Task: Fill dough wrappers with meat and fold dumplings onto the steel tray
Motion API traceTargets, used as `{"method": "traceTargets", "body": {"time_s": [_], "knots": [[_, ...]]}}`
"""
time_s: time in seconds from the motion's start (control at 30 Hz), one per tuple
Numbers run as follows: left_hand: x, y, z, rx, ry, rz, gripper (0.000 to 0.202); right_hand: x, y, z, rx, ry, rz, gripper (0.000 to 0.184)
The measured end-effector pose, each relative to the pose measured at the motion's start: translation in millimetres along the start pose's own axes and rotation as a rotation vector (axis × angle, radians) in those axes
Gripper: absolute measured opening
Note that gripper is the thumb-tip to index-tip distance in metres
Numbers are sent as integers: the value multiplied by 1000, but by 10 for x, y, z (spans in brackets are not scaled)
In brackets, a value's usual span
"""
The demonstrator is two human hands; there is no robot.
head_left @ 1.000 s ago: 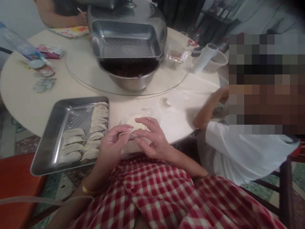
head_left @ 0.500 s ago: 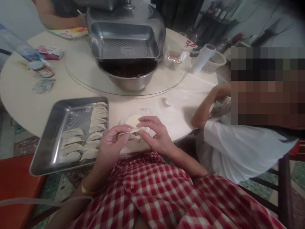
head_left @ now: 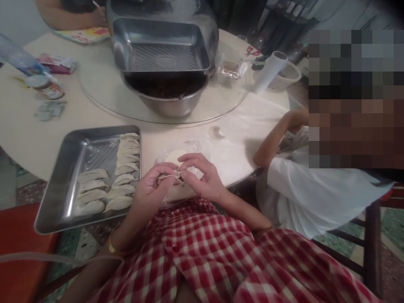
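Note:
Between my two hands is a partly folded dumpling, its pale wrapper edges drawn together. My left hand is closed round its left side, thumb in front and fingers behind. At its right end the fingertips and thumb of my right hand pinch the edge. Fingers cover much of the dumpling. Behind it a flat round wrapper lies on a clear plastic sheet. To the left, a metal tray holds several folded dumplings in two columns.
A metal bowl of dark filling stands on the glass turntable, with an empty metal tray resting at its back. A jar and a bottle are left. A person in a white shirt sits close on my right.
My fingers have brought the wrapper's edges closer together, and my right pinch has shifted slightly left. The whole view has shifted a little, while the tray's dumplings look the same.

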State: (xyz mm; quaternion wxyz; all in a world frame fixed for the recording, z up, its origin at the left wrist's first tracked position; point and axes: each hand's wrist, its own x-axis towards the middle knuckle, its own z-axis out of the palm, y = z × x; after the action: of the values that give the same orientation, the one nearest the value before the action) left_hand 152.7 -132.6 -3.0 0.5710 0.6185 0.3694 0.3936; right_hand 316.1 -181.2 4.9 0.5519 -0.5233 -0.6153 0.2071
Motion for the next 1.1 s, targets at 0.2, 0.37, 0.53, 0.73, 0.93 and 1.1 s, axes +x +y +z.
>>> {"method": "traceTargets", "body": {"time_s": [0.2, 0.37, 0.53, 0.73, 0.93, 1.1], "knots": [[-9, -42, 7, -31, 63, -32, 6, 9, 11, -26, -46, -8, -64, 11], [-4, -68, 16, -3, 44, -48, 12, 15, 27, -21, 27, 25, 51, 10], [22, -104, 11, 1, 23, 13, 7, -1, 34, -8, 36, 31, 86, 9], [26, -40, 20, 118, -31, 69, 6, 10, 23, 21, 20, 65, 50, 8], [47, 97, 70, 193, -8, 164, 5, 13, -4, 15, 6, -1, -27, 6], [32, 72, 58, 192, 8, 174, 3, 27, 9, 4, 47, -8, 10, 2]]}}
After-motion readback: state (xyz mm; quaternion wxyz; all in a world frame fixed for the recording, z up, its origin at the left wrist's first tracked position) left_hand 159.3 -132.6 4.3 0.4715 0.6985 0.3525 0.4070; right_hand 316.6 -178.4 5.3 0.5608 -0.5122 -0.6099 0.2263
